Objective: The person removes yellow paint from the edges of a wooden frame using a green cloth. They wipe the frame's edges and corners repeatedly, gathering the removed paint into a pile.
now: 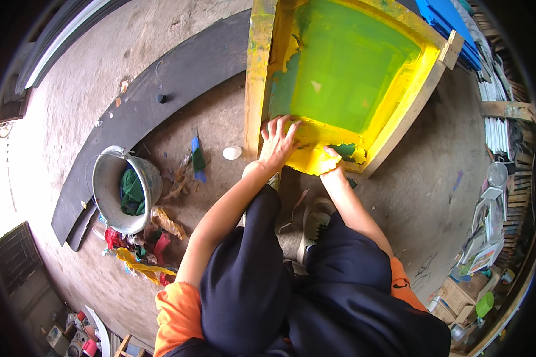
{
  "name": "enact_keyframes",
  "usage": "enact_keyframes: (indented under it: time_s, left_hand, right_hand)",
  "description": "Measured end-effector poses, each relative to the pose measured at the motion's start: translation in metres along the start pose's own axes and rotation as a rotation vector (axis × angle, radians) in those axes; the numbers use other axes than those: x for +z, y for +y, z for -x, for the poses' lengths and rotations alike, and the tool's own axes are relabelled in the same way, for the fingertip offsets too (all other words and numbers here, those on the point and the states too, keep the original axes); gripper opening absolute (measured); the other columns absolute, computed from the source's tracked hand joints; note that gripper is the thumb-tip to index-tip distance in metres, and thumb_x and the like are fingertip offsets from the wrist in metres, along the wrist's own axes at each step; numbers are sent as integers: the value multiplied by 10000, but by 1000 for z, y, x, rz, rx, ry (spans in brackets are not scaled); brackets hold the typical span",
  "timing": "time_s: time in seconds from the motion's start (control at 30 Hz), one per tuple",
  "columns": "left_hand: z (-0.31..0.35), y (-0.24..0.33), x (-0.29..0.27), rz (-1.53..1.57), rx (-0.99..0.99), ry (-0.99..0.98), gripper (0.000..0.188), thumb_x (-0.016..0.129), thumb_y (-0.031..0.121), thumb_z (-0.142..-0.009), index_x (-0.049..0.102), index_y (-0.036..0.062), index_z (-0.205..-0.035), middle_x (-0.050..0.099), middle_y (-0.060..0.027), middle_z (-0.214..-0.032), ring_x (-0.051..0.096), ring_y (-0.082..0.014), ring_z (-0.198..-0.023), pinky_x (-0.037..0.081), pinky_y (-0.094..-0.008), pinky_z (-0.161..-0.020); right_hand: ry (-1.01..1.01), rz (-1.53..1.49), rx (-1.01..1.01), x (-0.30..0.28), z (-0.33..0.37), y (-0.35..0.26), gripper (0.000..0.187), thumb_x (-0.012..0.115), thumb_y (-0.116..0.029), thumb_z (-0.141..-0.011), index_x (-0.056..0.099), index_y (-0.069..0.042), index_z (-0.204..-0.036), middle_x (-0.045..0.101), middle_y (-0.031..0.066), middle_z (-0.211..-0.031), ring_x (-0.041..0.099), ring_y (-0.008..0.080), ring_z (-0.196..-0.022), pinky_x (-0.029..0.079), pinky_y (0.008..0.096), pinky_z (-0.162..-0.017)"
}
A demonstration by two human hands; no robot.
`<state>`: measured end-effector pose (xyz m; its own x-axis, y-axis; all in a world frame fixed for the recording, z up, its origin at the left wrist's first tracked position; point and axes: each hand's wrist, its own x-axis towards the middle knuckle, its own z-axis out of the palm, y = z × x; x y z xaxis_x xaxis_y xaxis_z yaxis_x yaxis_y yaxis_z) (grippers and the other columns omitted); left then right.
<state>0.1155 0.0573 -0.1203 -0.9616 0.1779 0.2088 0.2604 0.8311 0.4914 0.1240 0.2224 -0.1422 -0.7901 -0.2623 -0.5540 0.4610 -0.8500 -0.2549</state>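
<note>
In front of me leans a wooden-framed printing screen, its green mesh ringed by bright yellow film. A loose flap of yellow film hangs at its lower edge, torn and crumpled. My right hand pinches the right end of this flap, thumb on top. Beside the flap, at the frame's lower left corner, my left hand rests with its fingers spread; its thumb side touches the film. Dark green mesh shows through a ragged gap just above my right hand.
Left of me stands a metal bucket with green cloth inside, beside coloured scraps. A long black curved panel lies behind it. A white round lid is on the floor. Stacked sheets and boxes line the right side.
</note>
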Motion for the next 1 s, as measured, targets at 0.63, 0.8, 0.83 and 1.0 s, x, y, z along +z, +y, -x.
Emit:
enact_keyframes:
  time_s: [0.63,0.8,0.83,1.0]
  left_hand:
    - [-4,7,1,-41,-42,1,602,695,266,-671,419,204,-1202,343,-111,-1192,325,-343,-1096,286,-522,-869]
    - [-5,10,1,-75,-85,18,585,702,274,-673,428,197,-1184,349,-114,-1177,330,-343,-1083,307,-527,-846]
    - [-6,11,1,-73,-102,15,582,702,274,-674,430,195,-1183,350,-114,-1176,331,-344,-1079,306,-528,-847]
    - [-10,15,1,-63,-136,9,556,699,268,-682,447,187,-1170,350,-118,-1169,335,-350,-1063,313,-533,-842]
  right_hand:
    - [198,75,-121,-2,1,-4,217,487,-139,-848,515,-23,-1029,557,128,-1040,537,258,-1002,456,412,-850]
    - [442,85,-47,23,25,-25,111,457,-175,-855,488,-75,-819,597,149,-1047,549,287,-1013,435,458,-890]
    - [518,94,-33,37,31,-28,119,458,-177,-863,512,-71,-859,601,152,-1043,557,277,-1006,437,457,-888]
    - [549,357,-41,23,11,-18,182,531,-108,-847,546,-25,-1009,611,112,-965,601,209,-870,478,363,-780]
